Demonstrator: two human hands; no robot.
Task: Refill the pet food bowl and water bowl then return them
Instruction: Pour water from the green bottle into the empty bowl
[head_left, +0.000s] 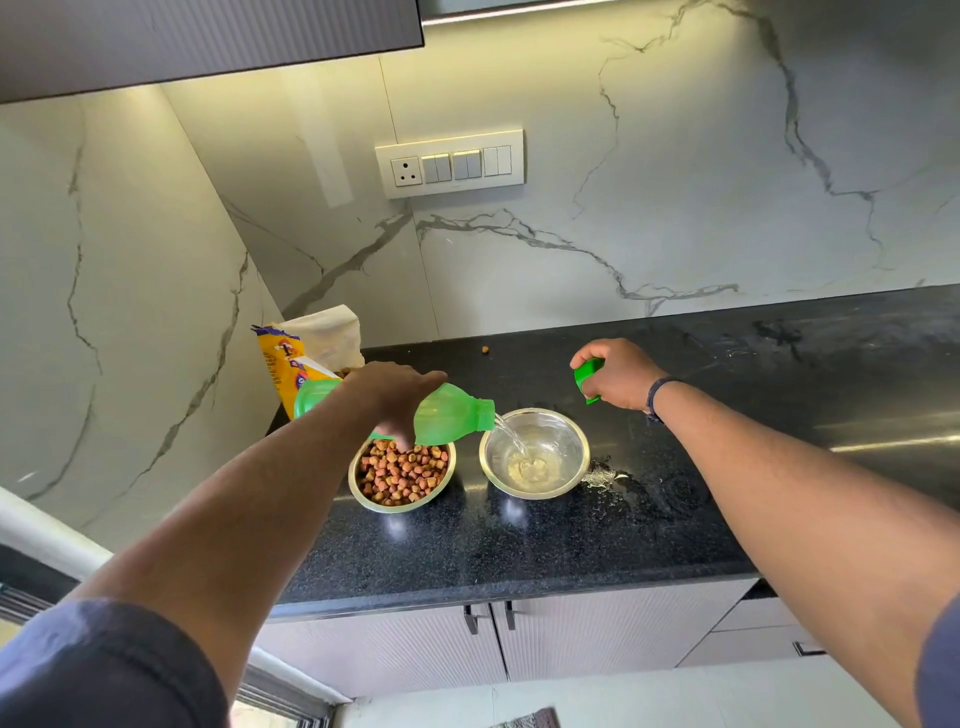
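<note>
Two steel bowls stand side by side on the black counter (519, 551). The left bowl (401, 475) is full of brown kibble. The right bowl (535, 453) holds a little water. My left hand (390, 392) grips a green water bottle (453, 414), tipped on its side over the kibble bowl, mouth pointing right. A thin stream of water runs from the mouth into the right bowl. My right hand (618, 375) rests on the counter behind the water bowl, closed around the green bottle cap (588, 375).
An open yellow pet food bag (306, 358) stands in the corner behind the bottle. One loose kibble piece (485, 349) lies near the back wall. Spilled water (605, 475) wets the counter right of the water bowl. A socket panel (450, 163) is on the marble wall.
</note>
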